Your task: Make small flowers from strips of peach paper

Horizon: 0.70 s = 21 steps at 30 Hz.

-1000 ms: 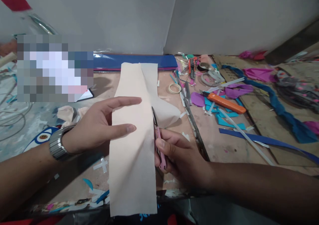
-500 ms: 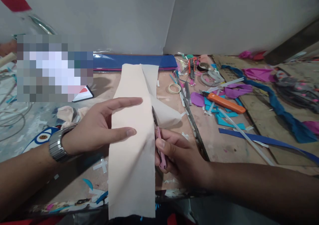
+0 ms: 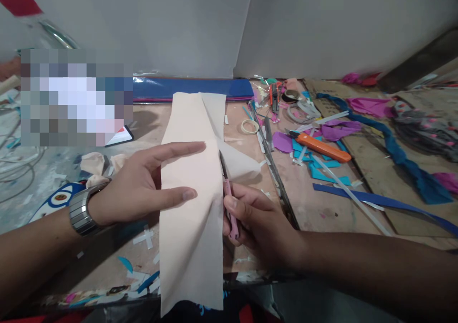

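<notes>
Resting on the cream sheet (image 3: pixel 191 168), the left hand (image 3: pixel 134 184) sets thumb and forefinger wide apart, apparently to steady it; the remaining fingers are hidden, so whether they grip from beneath cannot be told. The right hand (image 3: pixel 254 213) is closed around the pink-handled scissors (image 3: pixel 227 189) at the sheet's right edge, blades directed away from the wearer, seemingly to align them with that side. The sheet extends lengthwise over the desk (image 3: pixel 307 213), its near end overhanging. Right of the sheet, a tape roll (image 3: pixel 249 133) and orange cutter (image 3: pixel 324 147) lie clear of both hands.
</notes>
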Motion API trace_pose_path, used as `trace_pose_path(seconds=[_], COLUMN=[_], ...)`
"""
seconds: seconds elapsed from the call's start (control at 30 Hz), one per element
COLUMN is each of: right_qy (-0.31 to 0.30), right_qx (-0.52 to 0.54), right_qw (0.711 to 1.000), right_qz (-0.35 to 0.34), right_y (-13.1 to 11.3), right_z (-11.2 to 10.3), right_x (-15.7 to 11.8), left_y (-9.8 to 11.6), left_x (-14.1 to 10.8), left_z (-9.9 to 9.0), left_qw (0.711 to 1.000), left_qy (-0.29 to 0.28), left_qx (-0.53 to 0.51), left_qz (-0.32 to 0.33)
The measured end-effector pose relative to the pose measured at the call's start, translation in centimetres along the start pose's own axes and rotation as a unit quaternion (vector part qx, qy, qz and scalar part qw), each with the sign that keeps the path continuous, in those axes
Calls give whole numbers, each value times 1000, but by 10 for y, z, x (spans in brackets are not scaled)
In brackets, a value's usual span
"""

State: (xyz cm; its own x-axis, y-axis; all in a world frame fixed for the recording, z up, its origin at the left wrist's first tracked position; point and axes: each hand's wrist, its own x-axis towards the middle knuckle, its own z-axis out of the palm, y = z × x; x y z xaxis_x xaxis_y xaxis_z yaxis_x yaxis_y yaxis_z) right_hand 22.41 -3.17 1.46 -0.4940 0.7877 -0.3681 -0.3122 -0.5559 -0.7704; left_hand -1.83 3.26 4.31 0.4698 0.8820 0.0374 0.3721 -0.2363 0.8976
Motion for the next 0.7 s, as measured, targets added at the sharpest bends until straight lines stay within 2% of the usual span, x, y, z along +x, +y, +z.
trace_pose_path(seconds=[0.1, 0.17, 0.27, 0.37, 0.43, 0.57, 0.7], right_qy=[-3, -11, -35, -53, -58, -59, -65], right_qx=[0, 1, -7, -27, -35, -32, -15], right_qw=[1000, 1000, 999, 998, 998, 998, 998], right_qz=[3, 1, -8, -11, -9, -1, -14], right_y=[0, -1, -2, -3, -3, 0, 3], right_z=[0, 0, 1, 1, 1, 0, -2], right_x=[0, 0, 0, -1, -1, 0, 0], left_y=[-1, 0, 1, 4, 6, 6, 2], left_x=[0, 1, 4, 9, 11, 10, 5], left_z=[1, 2, 5, 6, 5, 2, 1], left_qw=[1000, 997, 975, 945, 931, 932, 962], left_qy=[7, 17, 51, 103, 94, 38, 54], left_qx=[-13, -70, -205, -285, -317, -312, -233], left_qz=[15, 2, -72, -128, -153, -179, -134])
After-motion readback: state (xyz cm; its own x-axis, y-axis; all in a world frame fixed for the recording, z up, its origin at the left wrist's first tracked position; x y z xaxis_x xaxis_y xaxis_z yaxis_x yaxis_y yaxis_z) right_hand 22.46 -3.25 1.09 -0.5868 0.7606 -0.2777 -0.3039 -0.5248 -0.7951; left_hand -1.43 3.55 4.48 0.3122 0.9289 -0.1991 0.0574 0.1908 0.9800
